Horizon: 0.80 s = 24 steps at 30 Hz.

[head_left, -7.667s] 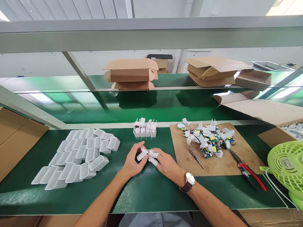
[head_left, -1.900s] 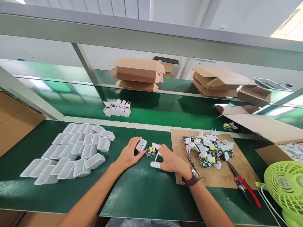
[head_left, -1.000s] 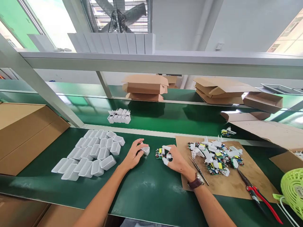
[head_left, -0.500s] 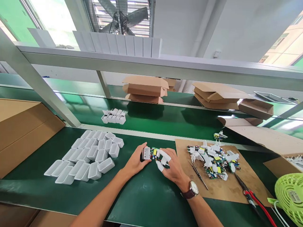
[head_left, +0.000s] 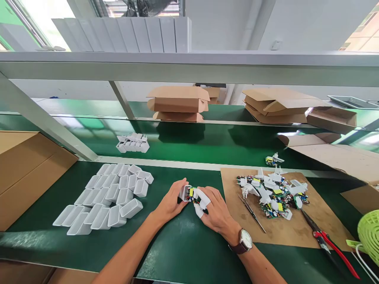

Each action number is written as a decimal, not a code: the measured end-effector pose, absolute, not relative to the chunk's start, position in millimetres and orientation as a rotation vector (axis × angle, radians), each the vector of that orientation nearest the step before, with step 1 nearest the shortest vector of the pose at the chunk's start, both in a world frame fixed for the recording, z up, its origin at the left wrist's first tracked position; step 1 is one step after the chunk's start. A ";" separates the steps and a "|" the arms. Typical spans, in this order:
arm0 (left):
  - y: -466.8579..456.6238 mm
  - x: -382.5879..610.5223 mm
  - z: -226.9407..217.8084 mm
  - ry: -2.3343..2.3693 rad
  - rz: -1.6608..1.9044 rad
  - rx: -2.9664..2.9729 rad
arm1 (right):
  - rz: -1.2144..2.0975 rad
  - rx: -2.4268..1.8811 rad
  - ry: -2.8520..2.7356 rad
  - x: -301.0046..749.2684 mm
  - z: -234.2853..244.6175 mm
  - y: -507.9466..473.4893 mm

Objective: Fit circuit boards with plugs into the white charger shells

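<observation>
My left hand (head_left: 171, 200) is closed around a small white plastic housing (head_left: 182, 192) above the green bench. Something black shows under its fingertips. My right hand (head_left: 217, 209), with white covers on the thumb and a finger, pinches a small circuit board (head_left: 191, 193) with yellow and black components. The board's left end meets the housing's opening; how far it reaches inside I cannot tell. Left of my hands, several open white housings (head_left: 102, 215) lie in rows. To the right, a heap of circuit boards with white plastic parts (head_left: 274, 193) rests on a brown cardboard sheet (head_left: 245, 228).
Tweezers (head_left: 253, 215) and red-handled pliers (head_left: 328, 240) lie on the right. A green fan (head_left: 368, 232) stands at the right edge. Filled white housings (head_left: 133, 144) sit farther back, near cardboard boxes (head_left: 179, 100). A metal rail (head_left: 189, 69) crosses above the bench.
The housing has tilted in my left hand, and the circuit board has come closer to its opening. The camera view has tilted slightly downward and levelled.
</observation>
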<state>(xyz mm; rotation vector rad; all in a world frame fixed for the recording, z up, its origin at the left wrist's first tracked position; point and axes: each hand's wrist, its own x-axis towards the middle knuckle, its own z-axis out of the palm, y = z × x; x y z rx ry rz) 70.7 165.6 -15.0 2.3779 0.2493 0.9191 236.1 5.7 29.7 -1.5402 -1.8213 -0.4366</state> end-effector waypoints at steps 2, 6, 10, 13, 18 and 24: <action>165.7 70.6 -15.7 0.245 0.909 2.388 | -0.429 -1.543 -1.833 235.3 31.3 5.3; 165.3 70.3 -15.0 0.236 0.899 2.398 | -0.411 -1.551 -1.839 234.5 30.1 5.0; 165.6 69.6 -14.0 0.227 0.901 2.416 | -0.430 -1.541 -1.827 234.0 24.6 6.6; 165.8 69.5 -13.9 0.223 0.913 2.437 | -0.440 -1.542 -1.820 234.0 21.4 8.3; 165.4 70.0 -11.4 0.202 0.942 2.458 | -0.445 -1.539 -1.831 233.8 21.3 9.2; 164.2 70.6 -7.9 0.163 0.981 2.465 | -0.467 -1.560 -1.855 233.3 27.1 8.1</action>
